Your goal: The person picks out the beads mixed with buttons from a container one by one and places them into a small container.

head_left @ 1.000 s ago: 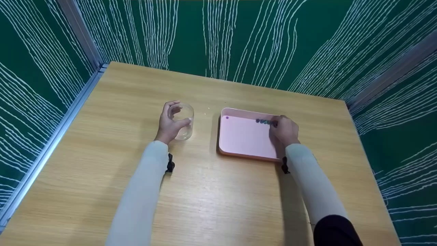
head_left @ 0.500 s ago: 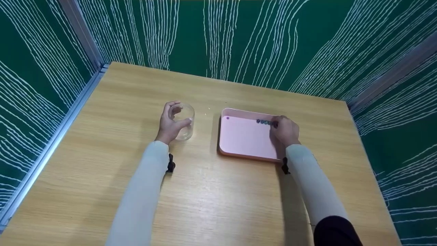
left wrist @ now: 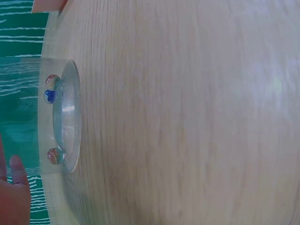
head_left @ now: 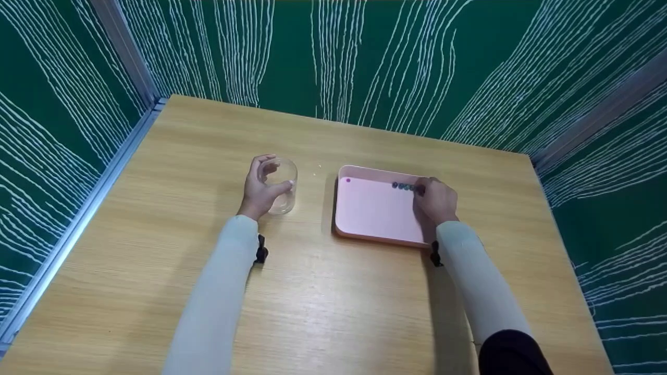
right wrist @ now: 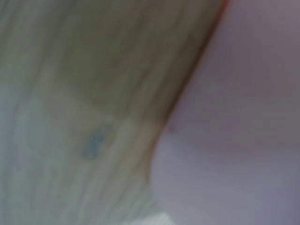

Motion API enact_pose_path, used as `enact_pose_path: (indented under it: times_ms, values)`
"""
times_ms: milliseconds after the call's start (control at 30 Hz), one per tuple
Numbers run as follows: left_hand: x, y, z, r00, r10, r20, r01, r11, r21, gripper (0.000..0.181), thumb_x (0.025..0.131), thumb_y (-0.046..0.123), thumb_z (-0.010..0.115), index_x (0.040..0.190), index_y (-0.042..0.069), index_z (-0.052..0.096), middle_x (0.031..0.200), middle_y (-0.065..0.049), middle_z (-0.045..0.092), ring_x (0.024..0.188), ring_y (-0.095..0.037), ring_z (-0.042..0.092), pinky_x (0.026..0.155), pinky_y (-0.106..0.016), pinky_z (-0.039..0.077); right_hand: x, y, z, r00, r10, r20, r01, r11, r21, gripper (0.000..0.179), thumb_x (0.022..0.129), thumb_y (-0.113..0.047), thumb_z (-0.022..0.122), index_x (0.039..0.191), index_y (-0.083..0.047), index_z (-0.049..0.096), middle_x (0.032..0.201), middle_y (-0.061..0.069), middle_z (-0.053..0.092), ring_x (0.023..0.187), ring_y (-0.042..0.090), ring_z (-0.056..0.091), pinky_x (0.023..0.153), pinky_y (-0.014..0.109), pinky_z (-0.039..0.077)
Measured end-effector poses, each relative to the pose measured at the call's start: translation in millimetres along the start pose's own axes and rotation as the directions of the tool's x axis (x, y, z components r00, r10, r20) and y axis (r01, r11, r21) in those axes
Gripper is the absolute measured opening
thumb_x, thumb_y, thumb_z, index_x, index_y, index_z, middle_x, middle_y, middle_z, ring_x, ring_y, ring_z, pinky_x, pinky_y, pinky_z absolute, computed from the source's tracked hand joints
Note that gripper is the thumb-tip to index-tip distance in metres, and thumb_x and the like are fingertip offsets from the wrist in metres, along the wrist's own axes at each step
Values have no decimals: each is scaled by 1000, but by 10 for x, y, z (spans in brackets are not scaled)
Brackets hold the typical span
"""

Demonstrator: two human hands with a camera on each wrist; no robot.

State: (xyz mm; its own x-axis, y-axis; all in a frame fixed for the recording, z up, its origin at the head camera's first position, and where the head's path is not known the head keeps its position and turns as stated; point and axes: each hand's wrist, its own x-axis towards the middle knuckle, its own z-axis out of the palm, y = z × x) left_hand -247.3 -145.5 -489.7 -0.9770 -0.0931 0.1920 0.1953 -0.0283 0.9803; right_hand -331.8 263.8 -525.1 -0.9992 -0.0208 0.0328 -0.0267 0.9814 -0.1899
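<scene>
A clear round jar (head_left: 289,174) stands on the table, gripped by my left hand (head_left: 257,191) from its left side, thumb across the front. Inside the jar, near its base, the left wrist view shows marbles (left wrist: 55,156), one blue and others reddish. To the right lies a shallow pink tray (head_left: 372,219). Along its far wall runs a short row of dark greenish marbles (head_left: 403,186). My right hand (head_left: 437,200) reaches over the tray's right side, fingers curled and pinching a dark marble at the row's right end. The fingertips are mostly hidden.
A small magenta spot (head_left: 348,180) shows in the tray's far left corner. Tiny pale specks (head_left: 317,170) lie on the wooden table (head_left: 323,302) between jar and tray. Green walls with white streaks (head_left: 292,57) surround the table's far and side edges.
</scene>
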Motion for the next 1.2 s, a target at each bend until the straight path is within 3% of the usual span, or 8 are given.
enact_pose_path:
  times_ms: [200,633,1200]
  values:
    - [6,-8,7,1000,12,-5,-12,1000,-3,67,66,6,73,122,3,35,122,-14,45,116,-32,38,100,-36,28,-4,2,-2,1000,5,-7,-5,1000,-17,21,83,-17,55,102,-20,63,90,4,59,75,22,50,67,38,42]
    - [0,-5,10,1000,-5,-12,6,1000,4,66,65,5,72,121,5,36,120,-13,47,113,-24,41,102,-35,28,12,6,25,1000,18,-13,-18,999,-26,22,85,-20,51,104,-18,62,94,4,60,79,22,50,74,41,44]
    - [-3,-1,10,1000,-13,-9,12,999,-49,70,63,4,74,122,4,36,121,-13,45,117,-33,37,101,-37,27,-7,6,-23,997,58,-58,-53,994,91,21,86,-20,50,101,-15,64,95,5,62,77,21,52,72,36,45]
